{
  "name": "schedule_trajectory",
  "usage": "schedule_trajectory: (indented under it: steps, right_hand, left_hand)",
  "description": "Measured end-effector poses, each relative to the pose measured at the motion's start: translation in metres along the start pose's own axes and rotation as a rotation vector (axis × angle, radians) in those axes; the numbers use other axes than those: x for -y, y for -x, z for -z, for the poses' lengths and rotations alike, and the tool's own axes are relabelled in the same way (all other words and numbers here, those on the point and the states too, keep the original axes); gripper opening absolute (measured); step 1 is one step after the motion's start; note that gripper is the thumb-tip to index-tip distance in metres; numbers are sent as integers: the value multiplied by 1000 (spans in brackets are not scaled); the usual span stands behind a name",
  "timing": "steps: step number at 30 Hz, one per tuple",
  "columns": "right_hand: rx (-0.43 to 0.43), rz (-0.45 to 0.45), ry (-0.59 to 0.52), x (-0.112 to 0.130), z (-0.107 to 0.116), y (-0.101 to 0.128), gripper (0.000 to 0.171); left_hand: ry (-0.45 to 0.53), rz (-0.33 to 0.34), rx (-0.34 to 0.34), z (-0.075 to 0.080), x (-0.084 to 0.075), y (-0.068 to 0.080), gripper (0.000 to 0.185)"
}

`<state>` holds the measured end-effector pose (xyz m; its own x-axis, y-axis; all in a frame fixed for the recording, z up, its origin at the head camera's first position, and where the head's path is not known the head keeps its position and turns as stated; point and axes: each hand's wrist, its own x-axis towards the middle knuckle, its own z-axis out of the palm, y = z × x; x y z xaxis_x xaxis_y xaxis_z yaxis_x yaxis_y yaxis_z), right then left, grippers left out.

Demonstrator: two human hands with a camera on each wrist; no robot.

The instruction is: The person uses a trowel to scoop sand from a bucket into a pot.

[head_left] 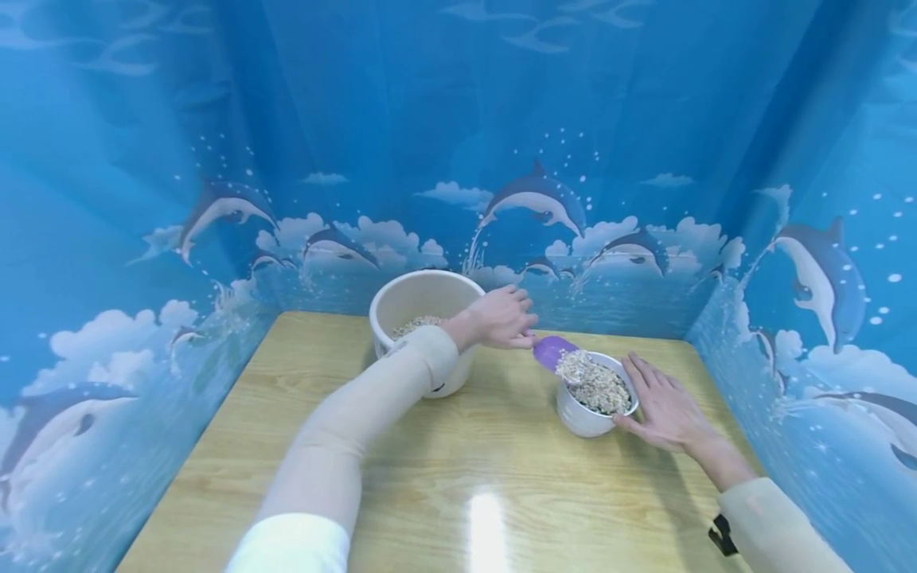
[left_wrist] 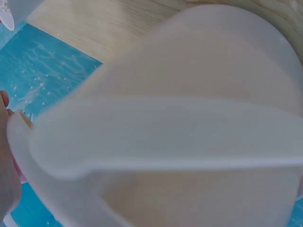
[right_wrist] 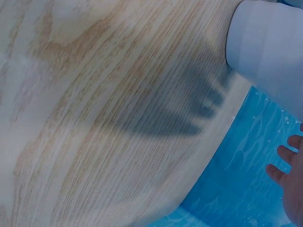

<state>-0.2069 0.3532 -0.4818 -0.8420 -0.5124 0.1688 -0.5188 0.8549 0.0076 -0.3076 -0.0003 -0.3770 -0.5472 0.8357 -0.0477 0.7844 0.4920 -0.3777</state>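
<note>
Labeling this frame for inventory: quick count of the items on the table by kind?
Large cream bucket with grain: 1
Small white cup heaped with grain: 1
Purple scoop, held by the left hand: 1
Total: 3 things on the wooden table. The right hand rests open against the cup.

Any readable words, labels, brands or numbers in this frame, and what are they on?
None can be read in any view.
Large bucket: a small dark mark low on its side near the sleeve, too small to read.
Small white bowl: plain wall, no print visible.
Purple scoop, held by the left hand: no text visible.
Blue backdrop: only dolphins, clouds and bubbles, no lettering.
Right hand rests against the bowl.
</note>
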Motion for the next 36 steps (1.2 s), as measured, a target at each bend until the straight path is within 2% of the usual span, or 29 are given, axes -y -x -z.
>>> schedule_trajectory:
  steps: [15,23,36]
  right_hand:
    - [18,-9,1,-2,0,1,105]
    - [30,-3,8,-3,-2,0,107]
    - [34,-6,10,-1,1,0,106]
  left_hand:
    - [-64,24,31,3,-18,-22,61]
    - [-89,37,12,-1,-26,-30,61]
    - [-167,72,49,-7,-37,-38,65]
